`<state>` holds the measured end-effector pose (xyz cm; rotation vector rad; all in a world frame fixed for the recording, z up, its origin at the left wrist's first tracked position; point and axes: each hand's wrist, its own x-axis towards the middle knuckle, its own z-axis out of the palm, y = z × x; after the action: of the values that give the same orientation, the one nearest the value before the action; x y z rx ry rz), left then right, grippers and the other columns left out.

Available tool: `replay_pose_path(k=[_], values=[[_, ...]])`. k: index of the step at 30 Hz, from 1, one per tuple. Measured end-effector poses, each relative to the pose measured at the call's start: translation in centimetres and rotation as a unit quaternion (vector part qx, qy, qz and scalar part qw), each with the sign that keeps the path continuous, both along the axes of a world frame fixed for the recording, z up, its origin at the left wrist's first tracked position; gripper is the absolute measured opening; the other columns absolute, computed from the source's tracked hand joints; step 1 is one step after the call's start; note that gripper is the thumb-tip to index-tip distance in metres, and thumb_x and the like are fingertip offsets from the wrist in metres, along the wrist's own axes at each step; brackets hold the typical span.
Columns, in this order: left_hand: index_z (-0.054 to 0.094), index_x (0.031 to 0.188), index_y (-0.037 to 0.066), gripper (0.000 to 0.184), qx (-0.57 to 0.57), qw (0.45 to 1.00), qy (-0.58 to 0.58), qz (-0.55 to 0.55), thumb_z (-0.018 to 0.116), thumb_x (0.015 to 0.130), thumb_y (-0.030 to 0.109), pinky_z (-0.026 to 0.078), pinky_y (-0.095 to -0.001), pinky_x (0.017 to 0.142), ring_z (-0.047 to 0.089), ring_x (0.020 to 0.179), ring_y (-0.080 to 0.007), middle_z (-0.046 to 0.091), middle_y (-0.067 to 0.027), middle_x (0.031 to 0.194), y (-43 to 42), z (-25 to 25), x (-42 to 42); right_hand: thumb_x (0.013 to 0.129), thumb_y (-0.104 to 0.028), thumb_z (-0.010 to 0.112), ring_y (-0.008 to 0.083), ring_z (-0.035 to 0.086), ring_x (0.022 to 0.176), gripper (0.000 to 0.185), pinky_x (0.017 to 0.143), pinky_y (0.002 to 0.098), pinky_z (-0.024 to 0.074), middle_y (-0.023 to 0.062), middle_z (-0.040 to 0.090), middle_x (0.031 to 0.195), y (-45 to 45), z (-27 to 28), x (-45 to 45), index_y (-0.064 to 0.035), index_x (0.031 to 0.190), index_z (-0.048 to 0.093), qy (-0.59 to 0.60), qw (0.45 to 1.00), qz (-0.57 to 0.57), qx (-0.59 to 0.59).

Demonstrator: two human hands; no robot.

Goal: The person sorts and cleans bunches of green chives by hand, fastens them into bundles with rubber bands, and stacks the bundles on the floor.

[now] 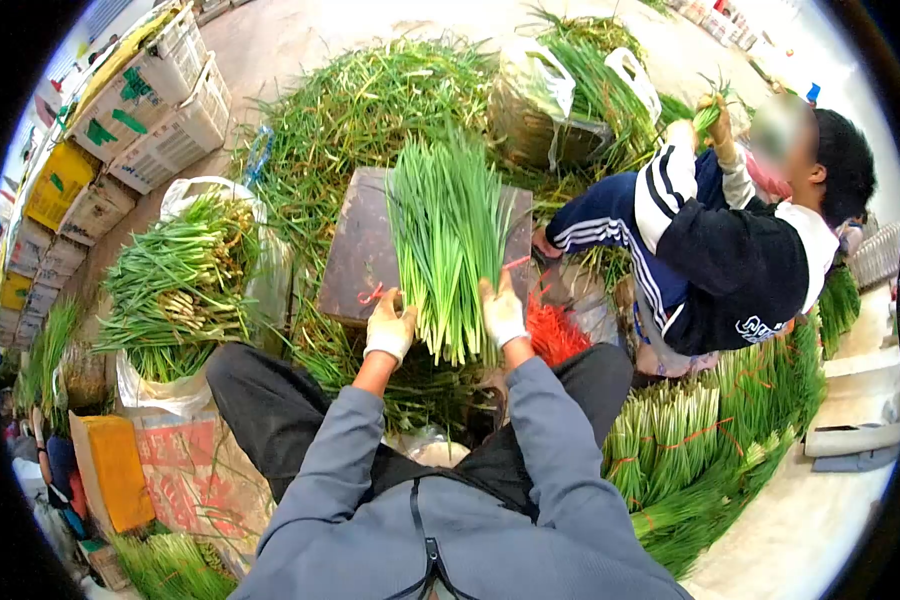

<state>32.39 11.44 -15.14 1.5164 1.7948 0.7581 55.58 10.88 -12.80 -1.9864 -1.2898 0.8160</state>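
A loose bundle of green chives (445,240) lies on a dark board (355,235) before my knees, its pale stalk ends toward me. My left hand (390,328), in a white glove, grips the bundle's left side near the stalk ends. At the right side my right hand (502,308), also gloved, holds it with curled fingers. A red tie runs beneath the bundle; its left end (371,294) and right end (516,263) stick out beside my hands. The middle of the tie is hidden.
Cut chives (370,90) are heaped behind the board. A full bag (180,280) stands left, red ties (555,330) lie by my right knee, and tied bundles (680,430) stand right. A seated co-worker (730,230) holds chives. Crates (140,100) are stacked far left.
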Motion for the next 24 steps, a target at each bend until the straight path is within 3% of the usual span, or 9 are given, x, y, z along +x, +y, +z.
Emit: replay_pose_path(k=[3, 6, 9, 11, 13, 16, 19, 21, 24], values=[[0.057, 0.134, 0.001, 0.054, -0.032, 0.999, -0.002, -0.022, 0.064, 0.089, 0.031, 0.045, -0.0444, 0.104, 0.059, 0.121, -0.0405, 0.061, -0.0269, 0.129, 0.2, 1.0, 0.9, 0.101, -0.037, 0.051, 0.0374, 0.052, 0.132, 0.056, 0.110, 0.0392, 0.0392, 0.0265, 0.057, 0.138, 0.6, 0.9, 2.8, 0.0013, 0.142, 0.049, 0.034, 0.999, 0.000, -0.040], [0.057, 0.135, 0.000, 0.054, -0.028, 0.999, 0.028, -0.021, 0.063, 0.092, 0.032, 0.047, -0.0405, 0.103, 0.062, 0.119, -0.0361, 0.064, -0.0242, 0.127, 0.4, 2.3, 1.2, 0.099, -0.032, 0.053, 0.0340, 0.057, 0.128, 0.050, 0.108, 0.0377, 0.0409, 0.0232, 0.061, 0.134, 0.3, -1.3, 5.2, 0.0009, 0.137, 0.055, 0.057, 0.997, -0.005, -0.043], [0.059, 0.132, 0.000, 0.058, -0.035, 0.999, 0.015, -0.013, 0.062, 0.092, 0.041, 0.046, -0.0412, 0.103, 0.061, 0.120, -0.0368, 0.064, -0.0238, 0.128, 0.9, 1.2, 1.1, 0.096, -0.034, 0.053, 0.0399, 0.057, 0.124, 0.051, 0.106, 0.0419, 0.0433, 0.0253, 0.062, 0.130, -0.5, -3.2, 5.4, -0.0016, 0.135, 0.056, 0.035, 0.999, 0.008, -0.010], [0.059, 0.131, 0.000, 0.061, -0.067, 0.997, 0.007, -0.039, 0.062, 0.091, 0.046, 0.046, -0.0420, 0.103, 0.060, 0.120, -0.0376, 0.064, -0.0246, 0.127, 1.0, 1.7, 1.9, 0.096, -0.028, 0.052, 0.0369, 0.054, 0.129, 0.051, 0.108, 0.0402, 0.0417, 0.0252, 0.059, 0.134, -0.7, 0.4, 3.4, -0.0008, 0.139, 0.052, 0.047, 0.996, 0.074, -0.022], [0.058, 0.132, -0.001, 0.063, 0.036, 0.993, 0.095, -0.061, 0.061, 0.091, 0.047, 0.046, -0.0449, 0.101, 0.060, 0.117, -0.0415, 0.063, -0.0273, 0.125, 0.8, 0.3, 3.2, 0.096, -0.028, 0.051, 0.0382, 0.051, 0.131, 0.054, 0.110, 0.0401, 0.0401, 0.0260, 0.056, 0.138, -0.6, 1.7, 0.6, -0.0015, 0.143, 0.047, 0.087, 0.991, 0.103, -0.007], [0.055, 0.134, -0.005, 0.068, -0.037, 0.995, 0.067, -0.069, 0.062, 0.091, 0.048, 0.039, -0.0437, 0.111, 0.052, 0.130, -0.0404, 0.056, -0.0301, 0.135, 1.6, 1.0, 3.3, 0.094, -0.029, 0.056, 0.0386, 0.053, 0.128, 0.059, 0.108, 0.0407, 0.0420, 0.0255, 0.056, 0.137, 0.5, 1.0, 0.5, -0.0031, 0.145, 0.045, 0.020, 0.990, 0.138, -0.013], [0.056, 0.134, -0.003, 0.066, -0.050, 0.994, 0.029, -0.088, 0.062, 0.091, 0.047, 0.040, -0.0443, 0.109, 0.053, 0.128, -0.0410, 0.057, -0.0300, 0.134, 1.9, 1.5, 1.9, 0.093, -0.030, 0.060, 0.0386, 0.055, 0.126, 0.061, 0.106, 0.0409, 0.0440, 0.0251, 0.058, 0.135, 0.5, 0.8, 1.5, -0.0041, 0.145, 0.046, -0.018, 0.989, 0.143, -0.019], [0.061, 0.130, 0.000, 0.060, -0.035, 0.994, 0.077, -0.066, 0.062, 0.092, 0.047, 0.048, -0.0422, 0.099, 0.063, 0.114, -0.0390, 0.068, -0.0251, 0.118, 1.6, 2.2, 1.3, 0.092, -0.032, 0.061, 0.0383, 0.055, 0.127, 0.063, 0.107, 0.0410, 0.0437, 0.0252, 0.058, 0.136, 0.3, 0.7, 2.0, -0.0041, 0.145, 0.045, -0.023, 0.989, 0.140, -0.028], [0.062, 0.129, 0.001, 0.057, -0.021, 0.997, 0.055, -0.059, 0.065, 0.091, 0.044, 0.050, -0.0416, 0.096, 0.066, 0.108, -0.0371, 0.070, -0.0222, 0.114, 1.3, 3.7, 1.2, 0.091, -0.036, 0.063, 0.0375, 0.056, 0.125, 0.061, 0.107, 0.0418, 0.0435, 0.0256, 0.059, 0.133, -0.2, 1.2, 2.1, -0.0031, 0.141, 0.050, -0.058, 0.987, 0.146, -0.017]])
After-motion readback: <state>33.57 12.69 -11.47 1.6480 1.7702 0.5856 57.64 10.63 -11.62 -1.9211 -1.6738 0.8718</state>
